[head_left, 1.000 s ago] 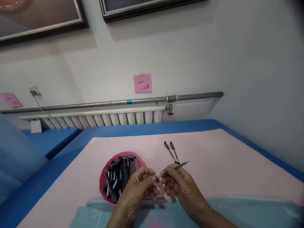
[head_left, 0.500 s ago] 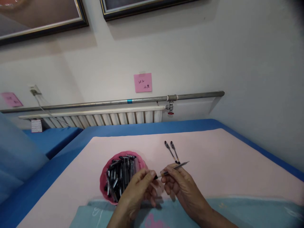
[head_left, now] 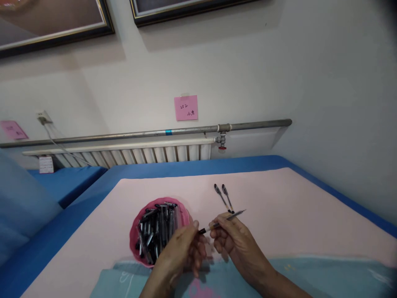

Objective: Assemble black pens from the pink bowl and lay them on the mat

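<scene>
My right hand (head_left: 232, 236) grips an uncapped pen (head_left: 215, 226) between thumb and fingers. Its clear, pointed end leans up to the right, and its black end faces my left hand (head_left: 182, 248). The left thumb is raised beside that black end and the fingers hang loosely apart below; whether a fingertip still touches the pen I cannot tell. Close to my left hand stands a pink scalloped bowl (head_left: 134, 244) filled with many black and clear pen parts (head_left: 158, 227). Beyond my right hand, two capped pens (head_left: 225, 196) lie side by side on the pink sheet (head_left: 297, 215).
A teal cloth with a pink print (head_left: 297, 273) lies along the near side. Blue covering (head_left: 192, 164) borders the pink sheet. Behind are a white radiator (head_left: 161, 154), a metal pipe (head_left: 130, 135) with a red-handled valve (head_left: 222, 147), and a pink note (head_left: 186, 107) on the wall.
My left thumb and fingers have loosened from the pen's black end, which now shows more fully. The pen stays in my right hand, almost unmoved.
</scene>
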{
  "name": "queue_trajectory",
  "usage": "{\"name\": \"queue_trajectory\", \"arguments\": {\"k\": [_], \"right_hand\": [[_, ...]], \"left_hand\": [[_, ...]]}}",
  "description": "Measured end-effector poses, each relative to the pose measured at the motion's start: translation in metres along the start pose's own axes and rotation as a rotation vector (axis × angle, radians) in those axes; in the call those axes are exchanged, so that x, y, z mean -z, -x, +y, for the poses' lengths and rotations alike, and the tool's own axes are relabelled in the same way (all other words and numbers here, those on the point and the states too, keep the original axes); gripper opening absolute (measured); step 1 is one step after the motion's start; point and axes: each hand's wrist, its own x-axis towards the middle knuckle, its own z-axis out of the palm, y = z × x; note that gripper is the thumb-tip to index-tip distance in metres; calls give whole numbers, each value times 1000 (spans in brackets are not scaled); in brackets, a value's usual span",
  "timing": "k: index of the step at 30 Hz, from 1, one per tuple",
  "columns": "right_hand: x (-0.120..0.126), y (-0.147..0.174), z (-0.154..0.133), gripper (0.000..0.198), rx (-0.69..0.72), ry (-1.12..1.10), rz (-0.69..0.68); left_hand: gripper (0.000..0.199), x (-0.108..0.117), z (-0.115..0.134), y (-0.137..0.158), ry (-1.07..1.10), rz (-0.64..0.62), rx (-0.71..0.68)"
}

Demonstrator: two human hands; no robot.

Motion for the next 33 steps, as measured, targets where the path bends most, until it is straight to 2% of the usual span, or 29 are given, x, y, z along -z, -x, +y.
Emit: {"name": "queue_trajectory", "arguments": {"k": [3, 6, 12, 18, 23, 28, 33], "right_hand": [[0, 0, -1, 24, 15, 4, 4], [1, -1, 0, 23, 2, -20, 3], [5, -6, 2, 21, -98, -82, 50], [2, -3, -1, 22, -65, -43, 14], [3, -3, -3, 25, -105, -49, -5], [7, -9, -2, 25, -157, -56, 42], [10, -11, -1, 27, -194, -72, 92]], "left_hand": [[46, -1, -3, 1, 75, -75, 37], [40, -1, -4, 0, 109, -59, -8], [41, -1, -7, -7, -57, 5, -104], [44, -4, -6, -3, 67, -45, -37], [38, -4, -6, -2, 25, -50, -45], [38, -6, -9, -7, -166, -27, -125], [34, -10, -6, -7, -590, 111, -238]]}}
